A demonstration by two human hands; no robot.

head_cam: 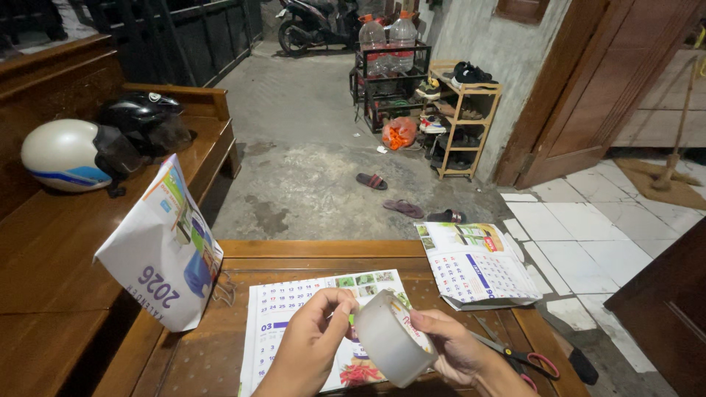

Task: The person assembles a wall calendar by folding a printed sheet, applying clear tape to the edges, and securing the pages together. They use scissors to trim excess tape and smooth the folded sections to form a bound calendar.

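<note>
Tape roll (pixel 390 340), a wide ring of clear packing tape, sits low in the head view above the near tabletop (pixel 220 353). The right hand (pixel 452 345) grips its rim, while the left hand (pixel 312 334) pinches at its edge. It looks light, stiff and smooth-sided, so best held by the rim or core. A calendar sheet (pixel 283 312) lies beneath, scissors (pixel 518 356) to the right.

A wide roll of clear tape (pixel 391 340) is held tilted on its edge above a calendar sheet (pixel 294 309) lying flat on the desk (pixel 213 353).
</note>
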